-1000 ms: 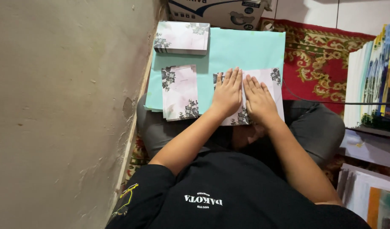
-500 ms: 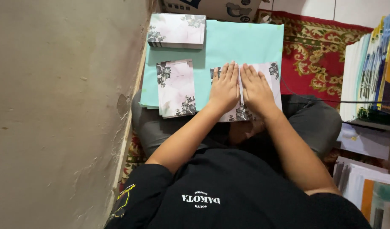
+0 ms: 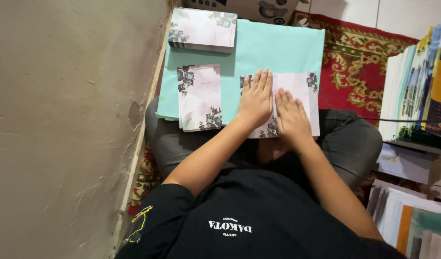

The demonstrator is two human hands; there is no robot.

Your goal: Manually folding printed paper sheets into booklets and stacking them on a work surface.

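A pink card with dark floral corners (image 3: 297, 86) lies on a mint-green sheet (image 3: 273, 48) across my lap. My left hand (image 3: 256, 98) rests flat on the card's left half, fingers straight and pointing away from me. Just beside it, my right hand (image 3: 290, 117) presses flat on the card's middle, a little nearer to my body. Neither hand grips anything. A small stack of the same cards (image 3: 199, 98) sits to the left of my left hand. A thicker stack (image 3: 203, 29) stands at the sheet's far left corner.
A bare plaster wall (image 3: 62, 120) runs along the left. A red patterned rug (image 3: 359, 67) lies at the far right, and a cardboard box (image 3: 244, 7) stands beyond the sheet. Stacks of books and paper (image 3: 417, 86) fill the right side, with more paper (image 3: 402, 211) near my right knee.
My right hand has slid back along the card toward my body, while my left hand stays in place. The view has shifted slightly.
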